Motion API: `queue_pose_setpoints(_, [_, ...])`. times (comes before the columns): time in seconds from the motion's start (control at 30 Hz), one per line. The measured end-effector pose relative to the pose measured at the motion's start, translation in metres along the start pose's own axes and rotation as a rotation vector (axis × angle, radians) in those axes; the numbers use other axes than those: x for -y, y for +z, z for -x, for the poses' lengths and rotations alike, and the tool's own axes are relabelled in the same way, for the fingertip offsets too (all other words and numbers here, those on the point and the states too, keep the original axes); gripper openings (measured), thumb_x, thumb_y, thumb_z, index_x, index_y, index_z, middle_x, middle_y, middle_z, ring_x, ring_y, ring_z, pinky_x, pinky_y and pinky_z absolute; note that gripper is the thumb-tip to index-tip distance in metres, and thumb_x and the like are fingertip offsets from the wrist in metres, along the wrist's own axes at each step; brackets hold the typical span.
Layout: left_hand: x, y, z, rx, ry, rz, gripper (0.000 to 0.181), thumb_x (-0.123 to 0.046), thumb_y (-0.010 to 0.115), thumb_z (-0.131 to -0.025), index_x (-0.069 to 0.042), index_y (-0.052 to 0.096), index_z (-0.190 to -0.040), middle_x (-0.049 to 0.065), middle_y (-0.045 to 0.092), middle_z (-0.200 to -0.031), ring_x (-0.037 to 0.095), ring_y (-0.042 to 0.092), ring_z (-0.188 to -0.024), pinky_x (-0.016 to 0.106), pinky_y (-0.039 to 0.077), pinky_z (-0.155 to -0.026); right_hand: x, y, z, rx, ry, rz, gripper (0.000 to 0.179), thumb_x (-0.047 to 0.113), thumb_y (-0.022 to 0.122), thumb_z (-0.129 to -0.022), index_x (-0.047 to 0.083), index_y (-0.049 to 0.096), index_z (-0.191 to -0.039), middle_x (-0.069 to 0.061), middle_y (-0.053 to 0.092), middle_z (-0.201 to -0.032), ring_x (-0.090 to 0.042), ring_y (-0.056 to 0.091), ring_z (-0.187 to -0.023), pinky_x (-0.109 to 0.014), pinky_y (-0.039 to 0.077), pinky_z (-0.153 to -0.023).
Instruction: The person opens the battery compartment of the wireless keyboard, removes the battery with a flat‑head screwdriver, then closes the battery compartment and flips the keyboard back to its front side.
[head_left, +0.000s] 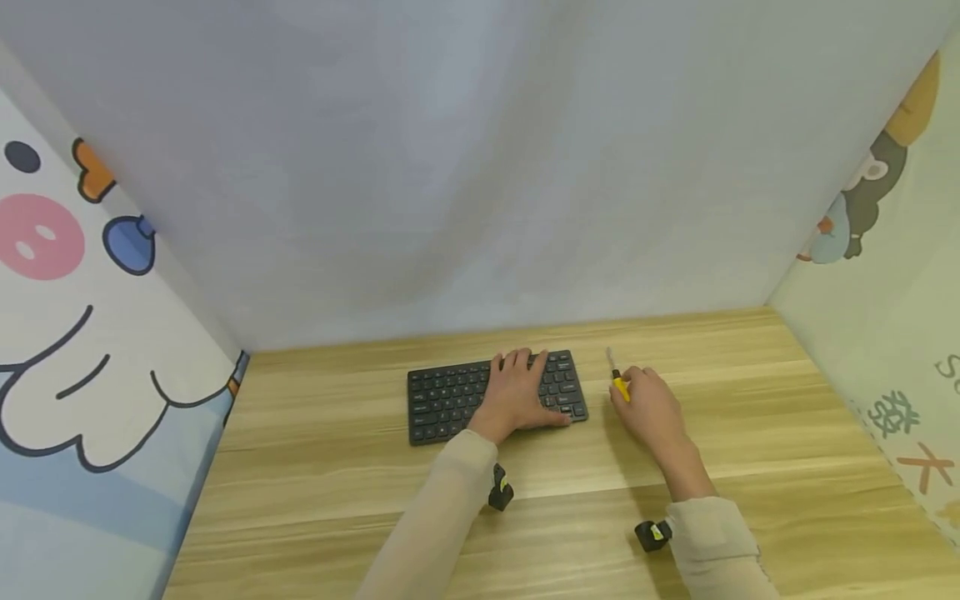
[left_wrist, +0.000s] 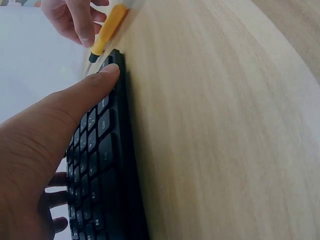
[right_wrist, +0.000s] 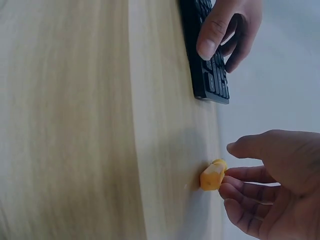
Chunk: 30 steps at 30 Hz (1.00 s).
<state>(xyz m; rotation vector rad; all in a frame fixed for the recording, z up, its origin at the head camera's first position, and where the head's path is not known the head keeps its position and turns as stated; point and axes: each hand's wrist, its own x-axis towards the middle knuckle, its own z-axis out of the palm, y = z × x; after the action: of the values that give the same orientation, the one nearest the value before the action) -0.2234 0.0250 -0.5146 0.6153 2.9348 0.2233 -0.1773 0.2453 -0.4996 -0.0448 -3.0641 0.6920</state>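
My left hand (head_left: 517,396) lies across a black keyboard (head_left: 442,402) with white key markings, fingers spread toward its far edge. In the left wrist view the thumb (left_wrist: 95,87) rests on the top near the keyboard's front corner. To the right lies a screwdriver with a yellow handle (head_left: 621,387) and a thin shaft pointing away. My right hand (head_left: 651,408) is beside that handle. In the right wrist view its fingertips are right at the yellow handle (right_wrist: 212,176), while the thumb stands apart from it.
The light wood table (head_left: 330,500) ends at a pale grey wall (head_left: 480,183) just behind the keyboard. Side panels with cartoon prints stand on the left (head_left: 90,350) and right (head_left: 870,333). A small black camera is worn on each wrist.
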Motion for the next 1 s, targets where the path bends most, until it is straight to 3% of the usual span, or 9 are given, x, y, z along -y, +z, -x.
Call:
queue_pose_setpoints(0.23, [-0.003,0.003,-0.003,-0.004,0.004,0.003,0.125,-0.085,0.072,-0.068,-0.018,0.025,-0.163,0.011,0.036,-0.162,0.029,0.035,-0.152,0.056,0.025,-0.13,-0.007,0.003,-0.002,0.028,0.043,0.008,0.036,0.017,0.061,-0.099,-0.011,0.062,-0.122,-0.028,0.068,-0.108,-0.035,0.068,-0.088,-0.046,0.061,-0.074])
queue_pose_setpoints(0.5, [0.0,0.005,-0.005,0.005,0.01,-0.008,0.132,-0.085,0.075,-0.063,-0.018,0.023,-0.164,0.01,0.037,-0.161,0.029,0.037,-0.151,0.052,0.027,-0.13,-0.004,0.005,-0.002,0.048,0.033,-0.019,0.03,0.013,0.063,-0.099,-0.013,0.064,-0.115,-0.026,0.068,-0.098,-0.023,0.058,-0.071,-0.031,0.053,-0.059])
queue_pose_setpoints(0.7, [0.001,0.005,-0.007,-0.027,0.05,-0.003,0.128,-0.084,0.076,-0.063,-0.018,0.03,-0.161,0.011,0.044,-0.152,0.029,0.044,-0.14,0.051,0.036,-0.124,-0.005,0.006,-0.005,0.036,0.037,-0.024,0.026,0.012,0.064,-0.099,-0.012,0.065,-0.11,-0.026,0.066,-0.096,-0.025,0.057,-0.073,-0.034,0.054,-0.062])
queue_pose_setpoints(1.0, [0.003,0.0,-0.009,-0.039,0.086,0.012,0.129,-0.085,0.077,-0.059,-0.025,0.028,-0.162,0.011,0.044,-0.15,0.027,0.044,-0.136,0.052,0.038,-0.117,-0.012,0.008,-0.006,0.019,0.049,-0.013,0.027,0.013,0.063,-0.099,-0.011,0.066,-0.111,-0.027,0.066,-0.099,-0.03,0.062,-0.08,-0.044,0.058,-0.07])
